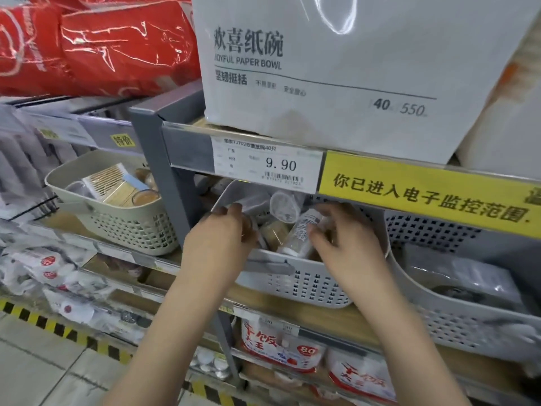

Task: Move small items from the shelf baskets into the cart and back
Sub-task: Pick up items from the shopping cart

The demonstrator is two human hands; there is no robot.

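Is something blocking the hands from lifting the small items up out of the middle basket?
Yes. The shelf edge with the price tag hangs low right above the middle basket, so items must come out forward.

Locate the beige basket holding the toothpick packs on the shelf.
The beige basket sits left of centre in the head view, left of the grey upright post, beside the white basket both hands reach into.

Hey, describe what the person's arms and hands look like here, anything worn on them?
Both forearms are bare, with no sleeves in view. The left hand and right hand wear no gloves, and no watch or bracelet shows at either wrist. Motion blur hides whether any fingers carry a ring.
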